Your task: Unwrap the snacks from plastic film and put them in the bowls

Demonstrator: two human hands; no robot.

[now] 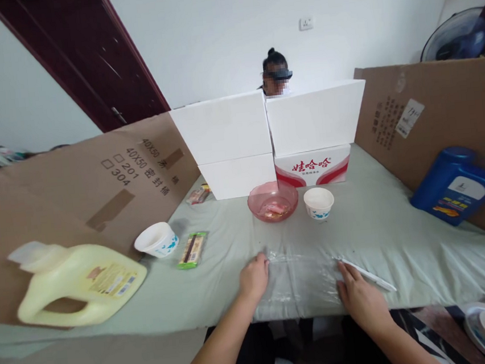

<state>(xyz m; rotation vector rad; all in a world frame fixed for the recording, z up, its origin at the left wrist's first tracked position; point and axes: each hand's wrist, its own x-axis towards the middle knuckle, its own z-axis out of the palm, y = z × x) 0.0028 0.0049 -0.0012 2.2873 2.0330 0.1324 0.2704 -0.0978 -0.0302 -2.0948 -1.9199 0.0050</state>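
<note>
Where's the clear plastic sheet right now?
In the head view, the clear plastic sheet lies flat at the table's near edge, between the left hand and right hand.

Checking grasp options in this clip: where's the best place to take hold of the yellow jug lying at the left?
Probably by its loop handle. The yellow jug lies on its side, handle toward the near table edge, cap pointing left, so the left hand could come from the near side and hook through.

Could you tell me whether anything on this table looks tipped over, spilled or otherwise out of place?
Yes: the yellow jug lies on its side at the left, and the white cup near it is tipped over. The blue jug leans against cardboard. No spill is visible.
</note>
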